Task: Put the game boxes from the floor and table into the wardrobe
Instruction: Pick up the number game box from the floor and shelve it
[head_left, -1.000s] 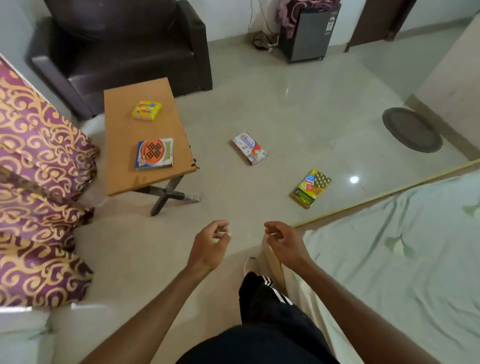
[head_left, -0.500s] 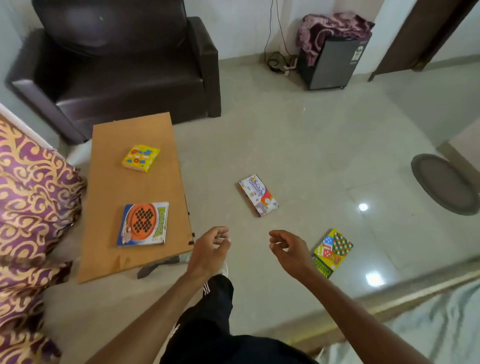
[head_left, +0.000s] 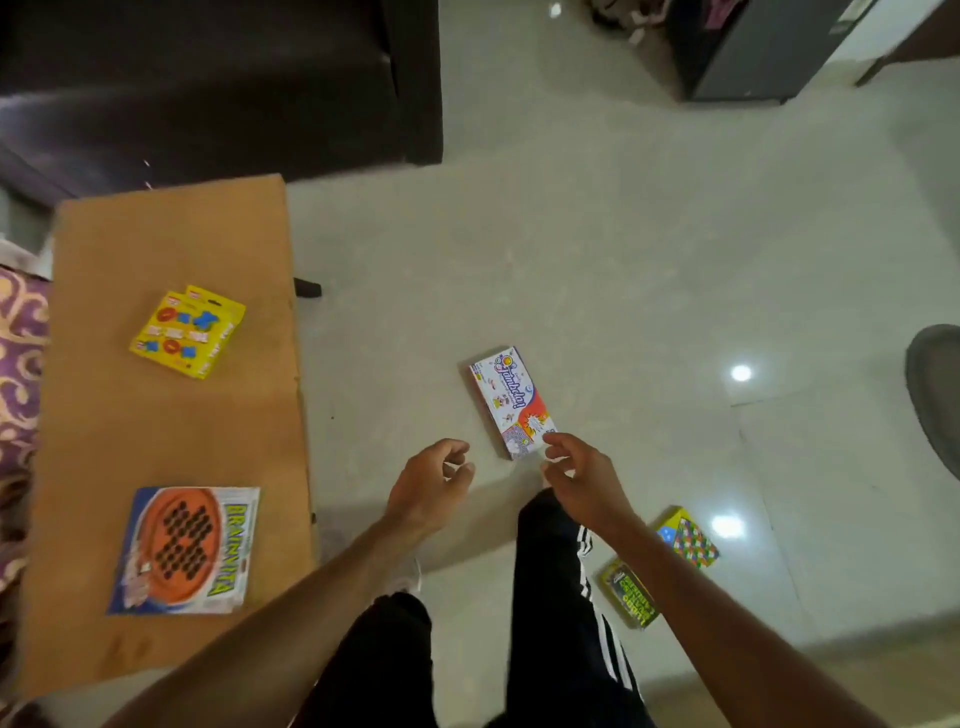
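Note:
Two game boxes lie on the floor: a white and red one (head_left: 509, 400) straight ahead, and a yellow-green one (head_left: 662, 564) to the right, partly hidden behind my right forearm. On the wooden table (head_left: 171, 426) at the left lie a small yellow box (head_left: 188, 330) and a flat blue and orange box (head_left: 187, 550). My left hand (head_left: 428, 486) hangs loosely curled with nothing in it. My right hand (head_left: 582, 475), fingers apart and empty, hovers just by the near end of the white and red box. The wardrobe is out of view.
A dark armchair (head_left: 218, 83) stands behind the table. A dark cabinet (head_left: 748, 52) is at the far right, and a round mat (head_left: 935, 395) lies at the right edge. Patterned purple fabric (head_left: 21, 364) borders the table's left side. My legs in black trousers fill the bottom.
I have stepped forward and tilted down; the bed has left the view. The boxes now appear closer, and my right hand has come up to the white and red box.

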